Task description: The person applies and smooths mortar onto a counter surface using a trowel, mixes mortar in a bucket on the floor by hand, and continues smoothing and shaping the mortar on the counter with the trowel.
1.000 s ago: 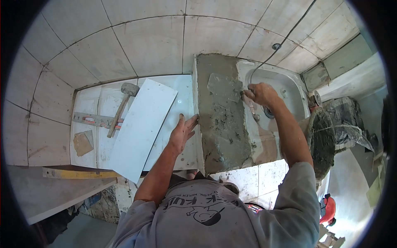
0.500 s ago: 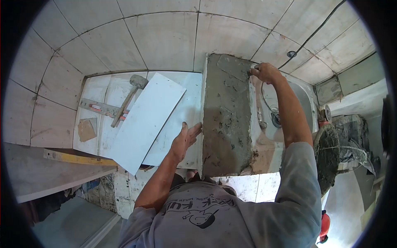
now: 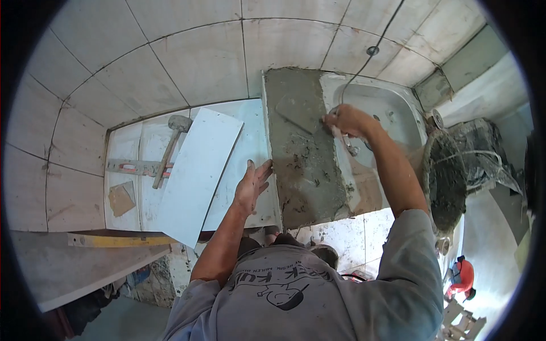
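Wet grey mortar (image 3: 307,176) covers a strip between a white tiled counter and the sink (image 3: 392,108). My right hand (image 3: 350,120) is closed at the mortar's sink-side edge, on a trowel whose blade (image 3: 293,116) lies on the mortar; the handle is mostly hidden. My left hand (image 3: 251,184) has its fingers spread, the fingertips against the upright tile edge (image 3: 272,165) along the mortar's left side. Left of that hand, a loose white tile (image 3: 203,170) lies slanted on the counter.
On the left counter are a mallet (image 3: 170,148), a level with red parts (image 3: 133,167) and a tile scrap (image 3: 121,199). A yellow level (image 3: 119,241) sits below. At right stands a mortar-filled container (image 3: 446,182). A person in red (image 3: 463,278) is at lower right.
My right hand has come down from the back edge of the mortar toward me. My left hand stays against the tile edge. The camera view has shifted.
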{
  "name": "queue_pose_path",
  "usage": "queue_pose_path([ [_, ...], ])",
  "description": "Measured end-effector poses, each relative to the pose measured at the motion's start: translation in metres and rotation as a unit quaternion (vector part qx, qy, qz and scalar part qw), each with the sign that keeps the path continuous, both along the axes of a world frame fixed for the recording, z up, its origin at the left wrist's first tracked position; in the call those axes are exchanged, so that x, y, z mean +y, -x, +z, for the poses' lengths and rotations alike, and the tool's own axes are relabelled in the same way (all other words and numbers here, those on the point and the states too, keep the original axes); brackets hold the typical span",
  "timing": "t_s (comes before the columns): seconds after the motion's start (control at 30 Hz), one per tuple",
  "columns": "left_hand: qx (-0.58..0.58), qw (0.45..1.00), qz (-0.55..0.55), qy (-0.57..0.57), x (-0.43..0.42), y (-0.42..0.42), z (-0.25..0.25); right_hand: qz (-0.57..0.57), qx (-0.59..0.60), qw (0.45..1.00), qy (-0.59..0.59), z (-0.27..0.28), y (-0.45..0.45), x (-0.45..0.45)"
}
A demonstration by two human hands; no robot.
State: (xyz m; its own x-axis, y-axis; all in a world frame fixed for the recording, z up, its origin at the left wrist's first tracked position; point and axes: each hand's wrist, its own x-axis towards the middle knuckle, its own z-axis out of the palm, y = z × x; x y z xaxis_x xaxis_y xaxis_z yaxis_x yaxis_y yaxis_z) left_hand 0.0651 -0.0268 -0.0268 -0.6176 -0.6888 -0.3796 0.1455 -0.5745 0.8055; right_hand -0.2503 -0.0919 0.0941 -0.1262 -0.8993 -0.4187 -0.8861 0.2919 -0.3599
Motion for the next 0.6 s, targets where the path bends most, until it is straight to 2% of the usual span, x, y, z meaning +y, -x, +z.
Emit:
queue_pose_path([
  [0.07, 0.01, 1.0, -0.011, 0.003, 0.002, -0.004, -0.004, -0.007, -0.027, 0.999, -0.043, 0.02, -0.029, 0.035],
  [0.17, 0.023, 0.999, -0.028, -0.001, 0.006, -0.015, -0.012, 0.013, -0.008, 0.998, -0.064, 0.013, -0.039, 0.072],
  [0.2, 0.028, 0.999, -0.037, -0.008, 0.008, -0.019, -0.013, 0.009, -0.007, 0.998, -0.063, 0.007, -0.042, 0.087],
  [0.27, 0.029, 0.999, -0.041, -0.014, 0.012, -0.027, -0.014, 0.055, 0.024, 0.998, 0.019, -0.002, -0.046, 0.117],
  [0.4, 0.035, 0.998, -0.039, -0.029, 0.014, -0.045, -0.02, 0.099, 0.065, 0.993, -0.014, 0.022, -0.059, 0.15],
  [0.5, 0.031, 0.999, -0.027, -0.026, 0.014, -0.057, -0.021, 0.07, 0.012, 0.997, -0.04, 0.028, -0.053, 0.142],
  [0.57, 0.029, 0.999, -0.016, -0.025, 0.015, -0.062, -0.018, -0.065, 0.001, 0.998, -0.006, 0.038, -0.056, 0.112],
  [0.6, 0.028, 0.999, -0.007, -0.025, 0.015, -0.063, -0.016, -0.093, -0.012, 0.995, 0.018, 0.034, -0.054, 0.093],
])
